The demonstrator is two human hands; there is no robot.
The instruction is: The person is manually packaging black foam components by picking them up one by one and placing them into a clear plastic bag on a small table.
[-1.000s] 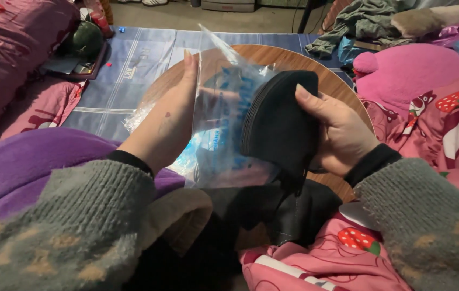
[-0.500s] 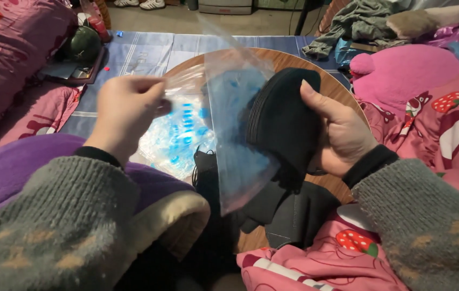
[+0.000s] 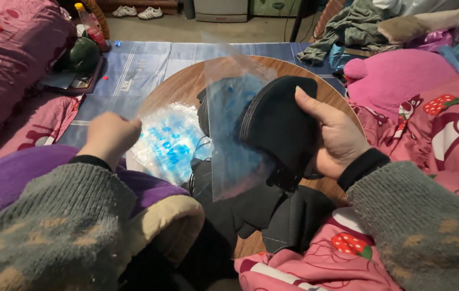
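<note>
Black fabric piece (image 3: 280,126) sits gripped in the right hand (image 3: 337,140), thumb on top, over the round wooden table (image 3: 186,86). A clear plastic bag (image 3: 235,134) hangs right against its left side. The left hand (image 3: 110,137) is closed, pinching a stack of blue-printed bags (image 3: 170,143) by the edge.

Round wooden table (image 3: 178,86) on a blue striped mat (image 3: 132,64), pink strawberry bedding (image 3: 434,124) around, dim light.
</note>
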